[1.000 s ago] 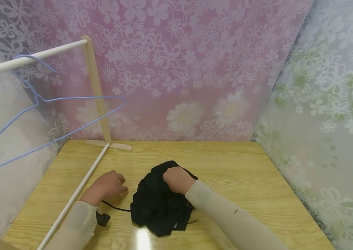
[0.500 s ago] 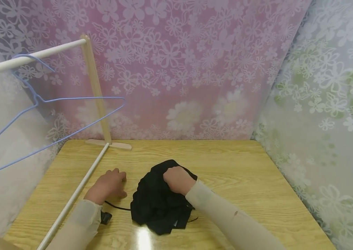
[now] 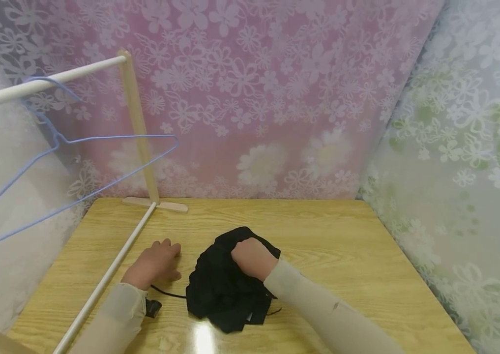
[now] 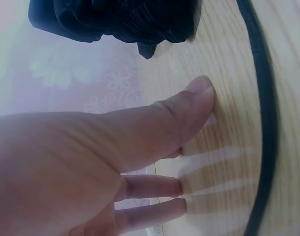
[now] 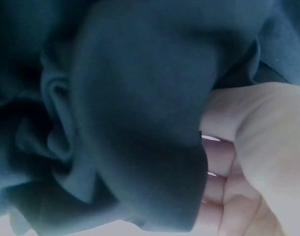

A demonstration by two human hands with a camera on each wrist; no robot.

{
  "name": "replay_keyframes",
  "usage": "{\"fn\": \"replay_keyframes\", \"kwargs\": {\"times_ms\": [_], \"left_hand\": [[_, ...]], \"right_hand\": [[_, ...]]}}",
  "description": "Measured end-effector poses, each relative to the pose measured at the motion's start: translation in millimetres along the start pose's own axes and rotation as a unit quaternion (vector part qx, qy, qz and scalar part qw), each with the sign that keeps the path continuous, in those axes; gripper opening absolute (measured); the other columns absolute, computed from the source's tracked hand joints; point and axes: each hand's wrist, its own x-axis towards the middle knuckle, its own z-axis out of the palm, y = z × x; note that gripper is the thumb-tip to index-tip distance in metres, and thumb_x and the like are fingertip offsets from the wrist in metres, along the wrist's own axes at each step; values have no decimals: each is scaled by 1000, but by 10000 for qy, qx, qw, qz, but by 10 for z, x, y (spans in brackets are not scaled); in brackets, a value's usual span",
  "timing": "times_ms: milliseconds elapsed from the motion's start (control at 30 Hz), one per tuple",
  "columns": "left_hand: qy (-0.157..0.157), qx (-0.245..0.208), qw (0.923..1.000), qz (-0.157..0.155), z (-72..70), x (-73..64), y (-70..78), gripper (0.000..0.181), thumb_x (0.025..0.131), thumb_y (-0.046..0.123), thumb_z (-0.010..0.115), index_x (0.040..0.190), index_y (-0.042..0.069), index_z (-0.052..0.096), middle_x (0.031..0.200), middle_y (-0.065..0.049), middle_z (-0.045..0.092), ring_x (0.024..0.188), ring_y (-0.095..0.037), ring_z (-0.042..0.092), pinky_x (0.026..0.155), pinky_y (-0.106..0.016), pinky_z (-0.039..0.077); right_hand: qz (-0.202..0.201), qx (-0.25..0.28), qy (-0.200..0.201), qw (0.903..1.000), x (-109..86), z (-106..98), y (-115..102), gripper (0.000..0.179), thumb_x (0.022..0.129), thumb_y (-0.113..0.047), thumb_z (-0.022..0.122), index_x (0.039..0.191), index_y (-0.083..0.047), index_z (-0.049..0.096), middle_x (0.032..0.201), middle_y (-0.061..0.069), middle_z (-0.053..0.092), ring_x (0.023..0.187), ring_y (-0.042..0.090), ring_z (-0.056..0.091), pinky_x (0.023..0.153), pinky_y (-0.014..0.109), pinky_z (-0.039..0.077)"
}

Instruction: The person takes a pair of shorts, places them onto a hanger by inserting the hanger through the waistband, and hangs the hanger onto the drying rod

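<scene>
A crumpled black garment [image 3: 219, 290] lies bunched on the wooden table [image 3: 320, 236], with gathered folds along its left side. My right hand [image 3: 253, 256] grips its upper part; in the right wrist view, the fingers [image 5: 216, 189] curl behind the dark cloth and the thumb's tip is hidden by it. Left of the garment, my left hand [image 3: 154, 263] holds nothing. Its fingertips rest on the tabletop and its thumb [image 4: 189, 105] is extended, as the left wrist view shows. A black cord [image 3: 167, 293] runs from the garment toward the left wrist.
A rack with a white top rail [image 3: 86, 71], a wooden post [image 3: 136, 128] and a white lower bar [image 3: 108, 275] stands on the left. From the rail hangs a blue wire hanger [image 3: 117, 137]. A small black device [image 3: 153, 308] sits by the left wrist.
My left hand has shifted slightly to the right and its fingers have spread upward and away from the thumb. The right hand and the garment stay put.
</scene>
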Motion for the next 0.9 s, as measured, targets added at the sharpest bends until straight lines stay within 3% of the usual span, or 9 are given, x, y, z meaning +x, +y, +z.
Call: {"fn": "replay_keyframes", "kwargs": {"times_ms": [133, 300, 500, 733, 900], "left_hand": [[-30, 52, 10000, -47, 38, -6, 6, 47, 81, 31, 90, 113, 6, 64, 103, -14, 56, 89, -36, 55, 73, -51, 51], [-49, 90, 9999, -92, 33, -37, 18, 47, 81, 32, 90, 112, 6, 64, 102, -13, 56, 88, -35, 54, 72, -51, 51], [0, 131, 9999, -45, 2, -2, 18, 48, 82, 32, 89, 113, 6, 63, 103, -14, 56, 90, -37, 55, 73, -52, 51], [-75, 129, 9999, -73, 5, 10, 5, 50, 82, 32, 89, 116, 6, 64, 104, -14, 56, 91, -37, 56, 74, -52, 51], [-88, 105, 9999, -79, 1, 14, 4, 50, 82, 32, 89, 116, 5, 64, 104, -14, 56, 91, -36, 55, 74, -52, 51]], "right_hand": [[-103, -485, -56, 9988, -14, 25, -89, 38, 99, -17, 70, 61, -19, 65, 60, -4, 61, 49, 9, 52, 51, 23, 46], [-248, -630, 202, 9975, -12, 10, -147, 40, 97, -17, 73, 58, -21, 64, 58, -7, 60, 48, 6, 44, 50, 23, 40], [-386, -935, 294, 9944, -30, -89, -141, 40, 96, -18, 74, 57, -22, 65, 57, -8, 60, 48, 5, 43, 49, 23, 41], [-406, -891, 144, 9951, -53, -119, -112, 42, 97, -18, 72, 56, -22, 63, 58, -7, 61, 50, 5, 50, 50, 23, 45], [-386, -613, 320, 9969, -80, -98, -68, 47, 97, -16, 71, 53, -21, 54, 53, -7, 53, 48, 5, 37, 51, 23, 42]]}}
